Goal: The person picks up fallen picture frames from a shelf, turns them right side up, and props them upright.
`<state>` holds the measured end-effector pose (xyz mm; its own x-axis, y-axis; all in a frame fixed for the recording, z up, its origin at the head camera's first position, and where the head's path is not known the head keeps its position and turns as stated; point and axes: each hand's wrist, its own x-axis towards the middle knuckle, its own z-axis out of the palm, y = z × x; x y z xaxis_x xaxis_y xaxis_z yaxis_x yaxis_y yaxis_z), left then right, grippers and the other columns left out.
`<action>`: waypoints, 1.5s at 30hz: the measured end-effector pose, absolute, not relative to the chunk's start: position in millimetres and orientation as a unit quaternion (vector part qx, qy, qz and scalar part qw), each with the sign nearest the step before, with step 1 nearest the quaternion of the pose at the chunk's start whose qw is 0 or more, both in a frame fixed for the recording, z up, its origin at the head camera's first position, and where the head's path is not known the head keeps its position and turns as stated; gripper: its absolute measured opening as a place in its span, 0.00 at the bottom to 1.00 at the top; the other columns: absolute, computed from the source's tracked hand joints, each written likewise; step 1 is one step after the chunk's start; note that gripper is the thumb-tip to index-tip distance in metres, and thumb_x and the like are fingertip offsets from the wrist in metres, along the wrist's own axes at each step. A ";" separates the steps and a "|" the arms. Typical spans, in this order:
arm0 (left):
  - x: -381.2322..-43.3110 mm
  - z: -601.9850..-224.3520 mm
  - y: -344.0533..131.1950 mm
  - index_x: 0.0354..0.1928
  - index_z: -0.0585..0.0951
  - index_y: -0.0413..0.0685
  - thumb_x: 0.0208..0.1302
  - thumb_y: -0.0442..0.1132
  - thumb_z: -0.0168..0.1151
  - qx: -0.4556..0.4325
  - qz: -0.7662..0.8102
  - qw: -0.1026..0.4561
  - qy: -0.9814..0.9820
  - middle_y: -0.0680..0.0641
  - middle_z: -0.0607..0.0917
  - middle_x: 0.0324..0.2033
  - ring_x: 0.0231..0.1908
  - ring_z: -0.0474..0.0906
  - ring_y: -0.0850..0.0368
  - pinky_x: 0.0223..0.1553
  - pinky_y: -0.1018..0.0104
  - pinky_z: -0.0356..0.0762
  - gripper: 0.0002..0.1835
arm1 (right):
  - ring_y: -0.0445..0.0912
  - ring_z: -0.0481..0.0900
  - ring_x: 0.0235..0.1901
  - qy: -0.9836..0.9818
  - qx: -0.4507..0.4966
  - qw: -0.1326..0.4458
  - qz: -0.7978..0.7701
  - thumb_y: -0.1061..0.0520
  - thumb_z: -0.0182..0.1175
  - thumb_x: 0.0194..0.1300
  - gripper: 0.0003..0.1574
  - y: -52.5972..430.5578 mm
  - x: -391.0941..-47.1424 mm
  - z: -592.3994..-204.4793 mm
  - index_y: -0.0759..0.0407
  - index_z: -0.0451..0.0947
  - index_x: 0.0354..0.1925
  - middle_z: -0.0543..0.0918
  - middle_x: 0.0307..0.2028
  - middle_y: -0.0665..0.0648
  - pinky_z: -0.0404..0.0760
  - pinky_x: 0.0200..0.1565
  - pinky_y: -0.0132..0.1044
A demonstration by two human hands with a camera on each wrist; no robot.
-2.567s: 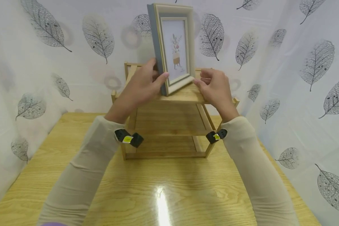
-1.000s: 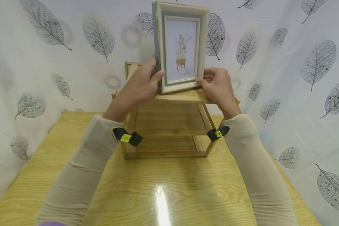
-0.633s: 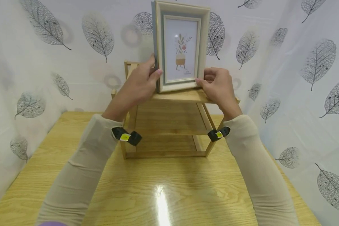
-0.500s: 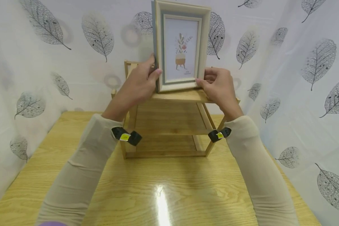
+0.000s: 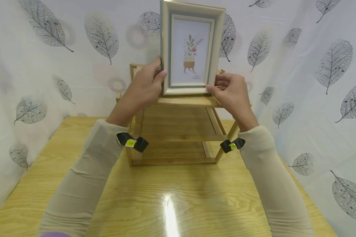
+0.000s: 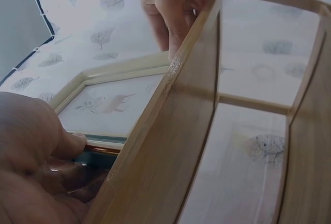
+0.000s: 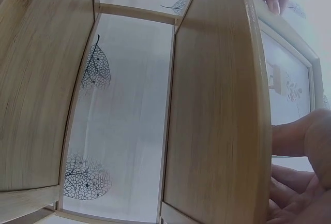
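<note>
A cream and blue-grey picture frame (image 5: 192, 49) with a potted-plant print stands upright on the top board of a wooden shelf rack (image 5: 181, 101), facing me. My left hand (image 5: 142, 89) grips its left side, thumb along the edge and fingers partly hidden behind. At the lower right corner my right hand (image 5: 232, 93) pinches it, the thumb on the front border. From the left wrist view the frame (image 6: 114, 105) shows beyond the top board, between both hands. The right wrist view has the right hand (image 7: 310, 177) at the frame (image 7: 287, 76), its fingers partly hidden by the board.
Below the top board, the rack has two lower shelves (image 5: 178, 123). It stands on a glossy wooden table (image 5: 136, 197). A white leaf-print curtain (image 5: 77, 75) hangs around the back and sides. Black camera straps (image 5: 133, 142) sit on both wrists.
The frame has turned from an angled position to face me more squarely, its right side swinging outward. My right hand has shifted slightly right, its thumb now on the front border.
</note>
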<state>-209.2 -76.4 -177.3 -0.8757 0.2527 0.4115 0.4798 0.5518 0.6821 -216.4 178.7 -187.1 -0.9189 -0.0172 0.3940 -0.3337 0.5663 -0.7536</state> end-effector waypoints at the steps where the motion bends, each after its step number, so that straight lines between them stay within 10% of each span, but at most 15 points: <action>1: -209.0 -177.4 -76.7 0.80 0.54 0.46 0.82 0.41 0.42 -0.211 -0.425 0.135 -0.870 0.40 0.69 0.71 0.71 0.63 0.51 0.73 0.63 0.60 0.29 | 0.50 0.87 0.43 -0.867 0.103 0.177 0.455 0.60 0.70 0.65 0.24 178.6 -215.8 -187.5 0.68 0.80 0.57 0.87 0.49 0.65 0.85 0.49 0.34; 45: -204.2 -183.2 -80.5 0.78 0.57 0.45 0.77 0.38 0.56 -0.185 -0.432 0.144 -0.871 0.42 0.69 0.71 0.64 0.76 0.53 0.52 0.66 0.83 0.33 | 0.47 0.88 0.40 -0.852 0.121 0.230 0.454 0.60 0.72 0.63 0.24 179.6 -208.6 -196.4 0.70 0.81 0.55 0.87 0.46 0.67 0.85 0.45 0.30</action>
<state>-204.2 -80.5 -183.2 -0.8902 0.1979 0.4104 0.4465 0.5581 0.6994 -208.6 179.6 -196.4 -0.8648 0.0017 0.5022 -0.4155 0.5592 -0.7174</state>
